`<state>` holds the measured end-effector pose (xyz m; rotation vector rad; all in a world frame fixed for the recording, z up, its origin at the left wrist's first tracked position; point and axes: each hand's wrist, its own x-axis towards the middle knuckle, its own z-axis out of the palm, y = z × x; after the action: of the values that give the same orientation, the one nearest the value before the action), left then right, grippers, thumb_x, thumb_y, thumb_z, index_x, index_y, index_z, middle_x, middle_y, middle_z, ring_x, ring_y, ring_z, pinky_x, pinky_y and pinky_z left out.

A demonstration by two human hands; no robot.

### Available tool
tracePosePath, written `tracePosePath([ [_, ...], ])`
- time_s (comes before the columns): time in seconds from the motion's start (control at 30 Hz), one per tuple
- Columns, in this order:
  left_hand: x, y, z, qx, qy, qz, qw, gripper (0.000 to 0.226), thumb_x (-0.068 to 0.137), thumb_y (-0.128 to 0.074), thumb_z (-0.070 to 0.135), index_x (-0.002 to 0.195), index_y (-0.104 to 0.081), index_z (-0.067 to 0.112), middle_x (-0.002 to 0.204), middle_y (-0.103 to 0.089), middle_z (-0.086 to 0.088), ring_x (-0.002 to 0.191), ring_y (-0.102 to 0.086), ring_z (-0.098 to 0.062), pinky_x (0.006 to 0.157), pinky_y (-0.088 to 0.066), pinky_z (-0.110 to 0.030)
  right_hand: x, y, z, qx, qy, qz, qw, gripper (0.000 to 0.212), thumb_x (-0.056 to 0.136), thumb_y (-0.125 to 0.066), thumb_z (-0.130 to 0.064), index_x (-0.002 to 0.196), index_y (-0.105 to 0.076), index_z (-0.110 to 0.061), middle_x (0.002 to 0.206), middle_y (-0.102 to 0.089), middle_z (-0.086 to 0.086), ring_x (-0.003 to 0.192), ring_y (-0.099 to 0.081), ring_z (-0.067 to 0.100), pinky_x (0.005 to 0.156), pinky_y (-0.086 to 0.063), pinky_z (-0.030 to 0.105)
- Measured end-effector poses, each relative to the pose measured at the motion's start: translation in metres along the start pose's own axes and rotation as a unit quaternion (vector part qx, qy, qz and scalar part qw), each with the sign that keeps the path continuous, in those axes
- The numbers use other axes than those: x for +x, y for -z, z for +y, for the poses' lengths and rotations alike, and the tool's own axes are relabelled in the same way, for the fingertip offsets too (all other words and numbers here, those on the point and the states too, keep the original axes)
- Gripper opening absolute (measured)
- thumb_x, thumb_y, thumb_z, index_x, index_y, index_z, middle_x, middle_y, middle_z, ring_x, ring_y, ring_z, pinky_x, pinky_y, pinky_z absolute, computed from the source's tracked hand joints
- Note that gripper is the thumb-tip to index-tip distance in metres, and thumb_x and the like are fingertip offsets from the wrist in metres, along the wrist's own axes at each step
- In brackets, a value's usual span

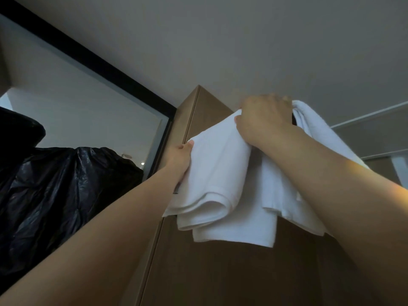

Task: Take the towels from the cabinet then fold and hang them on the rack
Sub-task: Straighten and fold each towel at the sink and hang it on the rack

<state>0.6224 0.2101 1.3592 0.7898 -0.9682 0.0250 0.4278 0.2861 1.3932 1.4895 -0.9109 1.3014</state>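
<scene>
Single head-worn wide-angle view, tilted steeply upward from below, sighting along both raised forearms to the left hand (180,161) and right hand (265,120) gripping the white towel (220,173) close at centre frame, with the brown cabinet (209,111) top and grey ceiling (242,40) beyond.

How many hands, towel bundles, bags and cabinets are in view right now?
Hands: 2, left hand and right hand
Towel bundle: 1, white, gripped by both hands; separate towels cannot be told apart
Bag: 1, black
Cabinet: 1, brown
Total: 5
</scene>
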Motion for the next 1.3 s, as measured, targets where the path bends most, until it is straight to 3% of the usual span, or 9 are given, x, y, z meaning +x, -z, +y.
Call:
tracePosePath([
  [0.13,-0.002,0.005,-0.006,0.035,-0.011,0.024,0.999,0.046,0.096,-0.052,0.044,0.061,-0.048,0.014,0.064,-0.05,-0.001,0.063,-0.046,-0.019,0.055,-0.034,-0.027,0.001,-0.003,-0.002,-0.005,0.004,-0.017,1.0,0.024,0.094,-0.053,-0.022,0.116,-0.062,-0.014,0.123,-0.059,0.012,0.115,-0.053,0.033,0.101,-0.032,0.041],
  [0.3,-0.007,0.019,-0.014,0.002,0.11,-0.033,0.993,0.056,0.091,-0.05,0.06,0.112,-0.062,0.01,0.107,-0.063,-0.007,0.099,-0.06,-0.027,0.09,-0.047,-0.035,-0.001,-0.006,-0.002,-0.015,0.011,-0.005,1.0,0.021,0.094,-0.053,-0.02,0.111,-0.063,-0.012,0.119,-0.059,0.013,0.109,-0.055,0.033,0.1,-0.032,0.042],
  [0.47,-0.025,0.034,-0.034,-0.098,0.193,-0.149,0.965,0.048,0.089,-0.06,0.053,0.108,-0.069,0.009,0.1,-0.075,-0.008,0.094,-0.07,-0.026,0.09,-0.054,-0.041,-0.004,-0.002,-0.004,-0.015,0.02,-0.014,1.0,0.022,0.094,-0.052,-0.019,0.112,-0.061,-0.01,0.121,-0.057,0.015,0.111,-0.054,0.034,0.1,-0.032,0.043],
  [0.7,-0.026,0.035,-0.038,-0.022,0.127,-0.122,0.984,0.047,0.093,-0.052,0.056,0.1,-0.067,0.012,0.099,-0.071,-0.005,0.094,-0.066,-0.025,0.088,-0.05,-0.037,-0.041,0.007,-0.02,0.011,0.014,0.015,1.0,0.05,0.089,-0.059,-0.025,0.133,-0.041,-0.007,0.126,-0.054,0.014,0.115,-0.051,0.034,0.093,-0.036,0.042],
  [0.77,-0.026,0.036,-0.041,0.006,0.105,-0.114,0.988,0.048,0.095,-0.046,0.056,0.102,-0.065,0.012,0.102,-0.069,-0.005,0.096,-0.064,-0.025,0.09,-0.048,-0.038,-0.053,0.006,-0.022,0.048,0.01,-0.007,0.999,0.067,0.09,-0.06,-0.027,0.142,-0.027,-0.003,0.123,-0.056,0.015,0.101,-0.058,0.032,0.066,-0.038,0.033],
  [0.87,-0.027,0.033,-0.045,0.036,0.061,-0.099,0.993,0.05,0.097,-0.041,0.054,0.103,-0.064,0.011,0.102,-0.068,-0.006,0.098,-0.063,-0.025,0.088,-0.048,-0.038,-0.056,-0.001,-0.021,0.128,0.016,-0.041,0.991,0.055,0.089,-0.057,-0.013,0.134,-0.028,-0.004,0.089,-0.059,0.01,0.062,-0.049,0.021,0.047,-0.025,0.03],
  [1.03,-0.022,0.021,-0.034,0.044,-0.029,-0.028,0.998,0.045,0.098,-0.041,0.05,0.099,-0.061,0.009,0.089,-0.061,-0.001,0.079,-0.057,-0.012,0.064,-0.038,-0.025,-0.049,-0.014,-0.011,0.182,0.008,0.03,0.983,0.05,0.09,-0.051,-0.001,0.136,-0.034,-0.011,0.099,-0.06,0.011,0.084,-0.055,0.033,0.062,-0.036,0.034],
  [1.17,-0.014,0.018,-0.029,0.058,-0.048,-0.016,0.997,0.057,0.099,-0.04,0.05,0.12,-0.054,-0.002,0.107,-0.063,-0.008,0.102,-0.059,-0.024,0.07,-0.037,-0.026,-0.046,-0.025,-0.011,0.15,0.019,0.045,0.987,0.043,0.09,-0.051,-0.002,0.131,-0.041,-0.012,0.108,-0.06,0.013,0.086,-0.058,0.031,0.059,-0.034,0.032],
  [1.3,-0.015,0.018,-0.037,0.085,-0.053,-0.033,0.994,0.045,0.099,-0.038,0.051,0.083,-0.056,0.014,0.074,-0.05,0.007,0.069,-0.049,-0.01,0.057,-0.031,-0.023,-0.046,-0.027,-0.009,0.149,0.025,0.036,0.988,0.052,0.092,-0.051,-0.004,0.141,-0.037,-0.014,0.118,-0.059,0.015,0.099,-0.058,0.033,0.064,-0.036,0.032],
])
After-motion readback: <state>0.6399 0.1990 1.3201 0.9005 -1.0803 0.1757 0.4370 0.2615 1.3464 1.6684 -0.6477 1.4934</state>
